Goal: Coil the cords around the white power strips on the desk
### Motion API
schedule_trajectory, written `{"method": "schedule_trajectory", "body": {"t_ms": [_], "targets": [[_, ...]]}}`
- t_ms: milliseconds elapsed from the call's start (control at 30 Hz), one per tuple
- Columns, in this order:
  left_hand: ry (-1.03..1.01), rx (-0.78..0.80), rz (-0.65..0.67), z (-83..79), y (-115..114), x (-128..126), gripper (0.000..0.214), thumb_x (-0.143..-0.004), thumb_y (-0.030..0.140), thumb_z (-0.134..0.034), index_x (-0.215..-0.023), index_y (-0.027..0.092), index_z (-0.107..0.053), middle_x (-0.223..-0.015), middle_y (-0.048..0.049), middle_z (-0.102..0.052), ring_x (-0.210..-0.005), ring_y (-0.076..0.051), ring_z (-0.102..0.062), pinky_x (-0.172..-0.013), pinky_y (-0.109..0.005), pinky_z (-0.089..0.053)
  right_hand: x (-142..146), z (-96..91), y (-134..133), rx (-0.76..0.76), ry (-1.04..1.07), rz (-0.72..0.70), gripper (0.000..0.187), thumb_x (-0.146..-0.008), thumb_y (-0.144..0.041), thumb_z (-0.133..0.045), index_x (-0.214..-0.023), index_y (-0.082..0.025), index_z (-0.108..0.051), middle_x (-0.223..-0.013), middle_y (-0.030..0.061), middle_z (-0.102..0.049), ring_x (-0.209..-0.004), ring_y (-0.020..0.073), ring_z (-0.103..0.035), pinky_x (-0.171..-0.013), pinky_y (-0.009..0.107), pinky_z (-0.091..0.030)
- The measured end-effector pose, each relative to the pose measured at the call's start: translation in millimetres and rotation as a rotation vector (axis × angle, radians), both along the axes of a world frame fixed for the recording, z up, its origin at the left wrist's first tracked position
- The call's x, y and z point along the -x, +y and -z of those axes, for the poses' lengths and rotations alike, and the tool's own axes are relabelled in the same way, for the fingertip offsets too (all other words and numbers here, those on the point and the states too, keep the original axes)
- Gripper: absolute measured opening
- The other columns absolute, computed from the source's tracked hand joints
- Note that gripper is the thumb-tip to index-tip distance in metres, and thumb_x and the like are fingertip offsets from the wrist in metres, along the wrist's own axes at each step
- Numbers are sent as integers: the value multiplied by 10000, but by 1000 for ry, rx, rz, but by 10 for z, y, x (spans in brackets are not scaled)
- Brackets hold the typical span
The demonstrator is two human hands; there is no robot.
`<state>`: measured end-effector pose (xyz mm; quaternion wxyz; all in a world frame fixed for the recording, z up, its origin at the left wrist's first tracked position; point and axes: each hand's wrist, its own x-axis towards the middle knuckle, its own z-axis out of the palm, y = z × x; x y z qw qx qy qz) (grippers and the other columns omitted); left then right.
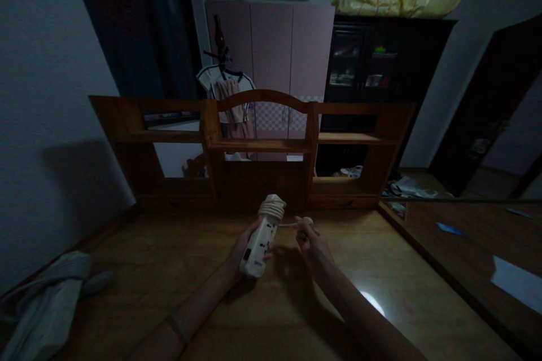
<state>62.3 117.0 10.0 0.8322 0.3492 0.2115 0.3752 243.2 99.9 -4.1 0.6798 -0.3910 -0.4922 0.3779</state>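
In the middle of the head view, a white power strip (261, 241) is tilted above the wooden surface, its sockets facing up and right. Several turns of its white cord (272, 208) are wound around the far end. My left hand (243, 248) is closed around the strip's body, with fingertips showing on the right side. A short stretch of cord runs from the coils across to my right hand (310, 241), whose fingers are closed on it. A pale end piece, which looks like the plug (309, 221), sticks out at the top of that hand.
A wooden shelf unit (258, 145) stands across the far edge of the wooden surface (169, 254). Grey-white cloth (51, 299) lies at the left. On the brown surface at right are a white paper (519, 282) and a blue card (449, 229). Cabinets stand behind.
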Motion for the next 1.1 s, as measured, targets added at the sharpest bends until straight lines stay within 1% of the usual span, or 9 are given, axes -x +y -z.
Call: {"method": "schedule_trajectory", "body": {"t_ms": [133, 267, 367, 467, 567, 700, 867, 967, 1100], "targets": [[-48, 3, -19, 58, 68, 21, 373, -864, 499, -459, -986, 151, -514, -664, -36, -565, -518, -139, -553, -413, -204, -399, 90, -31, -98, 103, 36, 8, 323, -777, -386, -600, -1002, -154, -609, -686, 0, -523, -562, 114, -459, -518, 231, -366], [39, 36, 35, 32, 70, 17, 419, -853, 536, -456, -1011, 153, -521, -626, -24, -564, -460, -130, -531, -394, -204, -396, 148, -187, -256, 21, -132, 34, 260, -764, -264, -607, -1003, -165, -600, -879, 30, -608, -774, 155, -552, -684, 247, -429], [138, 33, 67, 1, 45, -11, 475, -842, 559, -462, -1044, 134, -531, -629, -30, -584, -457, -126, -534, -402, -205, -409, 144, -292, -351, -21, -243, 74, 227, -771, -232, -582, -988, -167, -582, -873, 24, -609, -731, 149, -545, -630, 233, -419], [185, -11, 29, 14, 21, -41, 511, -834, 577, -471, -1061, 125, -543, -697, -45, -616, -493, -122, -555, -426, -203, -424, 130, -344, -412, -53, -331, 103, 216, -770, -221, -585, -980, -172, -568, -874, 21, -599, -707, 141, -532, -595, 223, -404], [286, -117, -87, 68, -9, -53, 491, -808, 580, -520, -1005, 133, -574, -709, -33, -610, -503, -115, -553, -449, -208, -433, 118, -338, -427, -97, -387, 96, 195, -784, -218, -582, -974, -185, -560, -904, 26, -584, -746, 147, -537, -634, 235, -420], [532, -447, -373, 87, -104, -63, 457, -780, 553, -581, -974, 140, -608, -685, -12, -607, -536, -121, -550, -506, -212, -422, 111, -252, -370, -74, -338, 2, 201, -863, -296, -535, -1046, -213, -528, -1049, 58, -562, -915, 182, -557, -723, 269, -465], [818, -778, -673, -20, -247, -119, 484, -796, 512, -579, -1122, 156, -557, -1074, -101, -635, -986, -237, -596, -836, -312, -441, 145, -170, -281, -60, -146, -182, 261, -892, -394, -519, -1100, -245, -467, -1115, 46, -554, -1019, 190, -560, -814, 314, -503], [970, -857, -740, -4, -277, -161, 520, -826, 517, -530, -1197, 156, -483, -1160, -140, -588, -1077, -261, -564, -896, -363, -421, 188, -188, -291, -35, -78, -220, 256, -878, -393, -552, -1064, -236, -472, -1071, 30, -579, -1019, 179, -563, -895, 332, -475], [1086, -936, -750, 141, -293, -213, 608, -861, 511, -442, -1307, 107, -352, -1285, -218, -493, -1164, -289, -522, -929, -409, -419, 256, -193, -326, 68, -45, -229, 419, -762, -371, -702, -1086, -233, -476, -1090, 34, -598, -1038, 195, -563, -903, 330, -457]]}}
